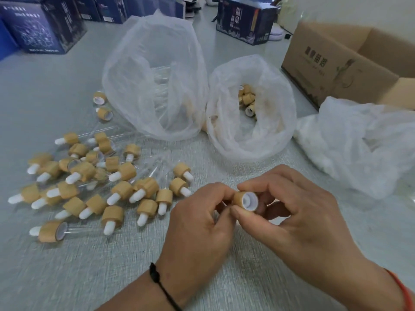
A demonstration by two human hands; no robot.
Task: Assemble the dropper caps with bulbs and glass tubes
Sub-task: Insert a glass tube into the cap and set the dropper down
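A tan wood-look dropper cap with a white inner liner is held over the table near the front centre. My right hand pinches it between thumb and forefinger, open end toward me. My left hand curls its fingers at the cap's far end; what it holds there is hidden. A pile of assembled droppers, tan caps with white bulbs and clear glass tubes, lies to the left. A clear bag of glass tubes stands behind, and a smaller bag holds loose tan caps.
A crumpled white plastic bag lies at the right. An open cardboard box stands behind it. Several dark blue printed boxes line the back of the grey table.
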